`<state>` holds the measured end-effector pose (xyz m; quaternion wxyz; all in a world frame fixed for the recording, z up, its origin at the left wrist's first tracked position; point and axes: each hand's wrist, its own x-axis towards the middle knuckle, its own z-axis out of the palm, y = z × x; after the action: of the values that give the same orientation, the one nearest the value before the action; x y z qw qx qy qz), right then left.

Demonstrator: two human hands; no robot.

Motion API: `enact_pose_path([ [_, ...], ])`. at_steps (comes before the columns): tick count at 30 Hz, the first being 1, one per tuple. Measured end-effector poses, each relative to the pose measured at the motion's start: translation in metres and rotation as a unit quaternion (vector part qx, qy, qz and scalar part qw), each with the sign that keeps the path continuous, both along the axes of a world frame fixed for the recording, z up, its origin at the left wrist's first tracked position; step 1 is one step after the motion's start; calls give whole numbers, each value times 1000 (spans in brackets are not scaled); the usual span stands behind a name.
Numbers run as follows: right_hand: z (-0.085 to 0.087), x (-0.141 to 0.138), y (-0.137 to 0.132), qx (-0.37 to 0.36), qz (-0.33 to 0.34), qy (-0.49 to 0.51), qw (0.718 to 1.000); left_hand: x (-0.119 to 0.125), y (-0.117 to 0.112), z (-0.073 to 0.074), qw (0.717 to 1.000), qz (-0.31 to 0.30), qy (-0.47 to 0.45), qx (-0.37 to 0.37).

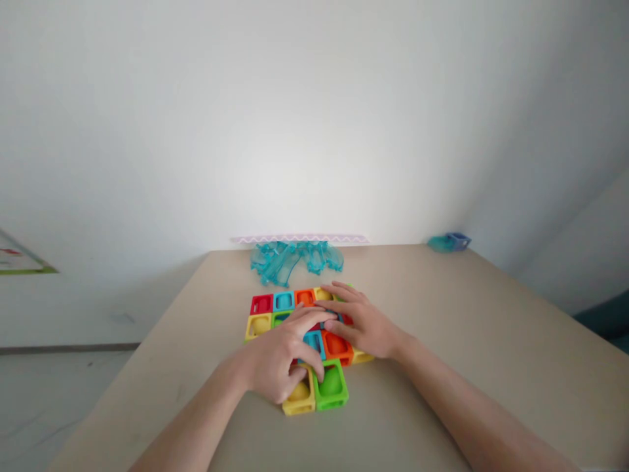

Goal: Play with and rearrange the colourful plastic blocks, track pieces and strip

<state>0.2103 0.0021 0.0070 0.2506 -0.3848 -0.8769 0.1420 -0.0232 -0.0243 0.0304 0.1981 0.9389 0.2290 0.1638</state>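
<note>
A flat cluster of hollow coloured plastic blocks [275, 313] lies on the beige table [442, 341]: red, blue, orange, yellow and green ones set side by side. My left hand [282, 351] rests on the cluster's near middle, fingers bent over a blue block [313, 341], beside a yellow block [299, 398] and a green block [331, 387]. My right hand [361, 321] lies flat over the right side, fingers stretched out across the blocks toward the left, next to an orange block [337, 345].
A heap of clear turquoise track pieces [292, 259] sits at the table's far edge by the white wall. A small blue and teal piece [449, 242] lies at the far right corner. The floor shows to the left.
</note>
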Motion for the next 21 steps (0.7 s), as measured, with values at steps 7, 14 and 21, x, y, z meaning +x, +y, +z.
enact_pose_path([
  [7,-1,3,6,7,-24,105,994,-6,0,3,999,-3,32,1],
  [14,-7,7,18,19,-101,152,983,-17,4,12,999,-6,-39,-23],
  [21,-18,7,22,-99,-345,126,925,-60,24,-35,833,433,-342,-35],
])
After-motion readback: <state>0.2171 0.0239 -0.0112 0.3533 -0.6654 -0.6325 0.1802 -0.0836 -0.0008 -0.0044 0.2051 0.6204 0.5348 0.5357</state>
